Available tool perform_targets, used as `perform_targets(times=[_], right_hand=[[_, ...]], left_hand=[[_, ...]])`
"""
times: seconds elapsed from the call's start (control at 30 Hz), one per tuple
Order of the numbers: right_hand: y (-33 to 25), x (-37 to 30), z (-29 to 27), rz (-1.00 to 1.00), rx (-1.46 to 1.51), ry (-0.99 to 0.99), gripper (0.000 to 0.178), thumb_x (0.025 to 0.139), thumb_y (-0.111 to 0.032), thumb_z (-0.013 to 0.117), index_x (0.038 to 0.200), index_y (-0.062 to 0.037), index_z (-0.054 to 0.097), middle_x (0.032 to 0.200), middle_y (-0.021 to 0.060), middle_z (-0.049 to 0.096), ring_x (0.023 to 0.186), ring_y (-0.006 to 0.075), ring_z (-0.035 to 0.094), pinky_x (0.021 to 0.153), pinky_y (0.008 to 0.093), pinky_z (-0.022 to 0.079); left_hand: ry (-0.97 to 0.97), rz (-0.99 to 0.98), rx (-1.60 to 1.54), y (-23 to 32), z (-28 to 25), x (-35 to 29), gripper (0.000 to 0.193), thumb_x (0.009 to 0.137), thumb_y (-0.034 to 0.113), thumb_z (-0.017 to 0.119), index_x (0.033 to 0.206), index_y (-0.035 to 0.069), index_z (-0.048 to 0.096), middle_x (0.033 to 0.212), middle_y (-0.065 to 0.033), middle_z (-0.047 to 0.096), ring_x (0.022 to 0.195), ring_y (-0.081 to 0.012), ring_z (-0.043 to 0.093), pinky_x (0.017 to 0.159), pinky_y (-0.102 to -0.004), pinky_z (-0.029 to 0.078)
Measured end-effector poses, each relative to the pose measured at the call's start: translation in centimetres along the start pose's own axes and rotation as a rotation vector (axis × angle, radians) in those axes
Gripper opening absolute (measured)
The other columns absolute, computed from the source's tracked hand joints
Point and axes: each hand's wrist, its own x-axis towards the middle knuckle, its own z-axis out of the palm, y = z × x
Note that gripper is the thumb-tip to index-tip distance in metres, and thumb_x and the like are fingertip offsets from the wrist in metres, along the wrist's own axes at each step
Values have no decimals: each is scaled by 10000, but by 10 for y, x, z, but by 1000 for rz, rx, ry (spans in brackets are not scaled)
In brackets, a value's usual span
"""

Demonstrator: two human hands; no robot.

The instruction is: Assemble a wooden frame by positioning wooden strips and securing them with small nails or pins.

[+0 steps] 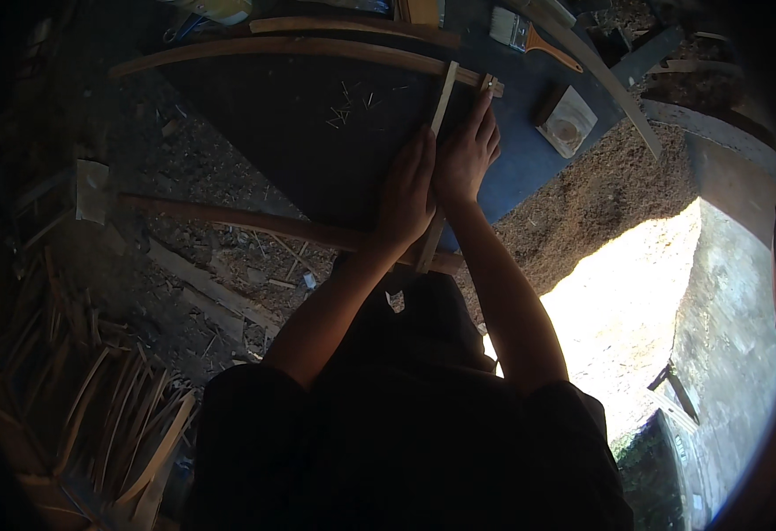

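A thin wooden strip [444, 96] runs lengthwise between my hands, crossing a long curved wooden rail [335, 47] at its far end. Its near end lies over another reddish wooden rail [255, 218]. My left hand [408, 188] is closed along the strip, fingers together. To the right of it, my right hand [466, 159] stretches its index finger to a short wood piece [490, 84] at the curved rail's right end. A tiny bright spot shows there, too small to name. The right hand's other fingers bend loosely; its palm side is hidden.
Loose nails [342, 115] lie on the dark tabletop [273, 111]. Farther right are a paintbrush [521, 34], a square block with a round mark [568, 122] and a curved wood strip [605, 75]. Sawdust [609, 195] covers the ground at right; scrap strips [122, 425] pile up lower left.
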Motion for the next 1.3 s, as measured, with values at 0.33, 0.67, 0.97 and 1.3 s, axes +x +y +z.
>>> perform_targets(times=[0.33,0.67,0.97,1.3], right_hand=[[11,0,3,-23,93,50,797,1048,-308,520,1672,-84,78,1610,228,356,1489,426,322,1205,565,231],[23,-3,-3,-67,349,66,632,1094,-328,387,1633,-20,267,1610,245,375,1520,396,304,1236,519,204],[39,-5,8,-180,360,148,578,1072,-199,469,1599,5,347,1494,251,525,1417,405,458,1184,510,304],[47,-4,4,-150,566,105,565,1103,-237,428,1598,21,344,1461,249,559,1331,318,575,1096,407,451]], left_hand=[[-18,-28,-11,2,7,-5,712,988,61,588,1608,-46,255,1629,-286,322,1512,-426,345,1235,-522,322],[-24,-13,-51,7,18,-4,679,1023,84,534,1615,-46,230,1636,-295,305,1509,-454,336,1231,-548,313],[-50,-45,-132,8,19,-5,658,1038,9,467,1634,-24,190,1663,-279,265,1540,-425,293,1248,-497,317],[22,-60,-217,8,26,-5,563,1068,42,394,1612,-35,269,1640,-281,315,1527,-400,334,1243,-477,338]])
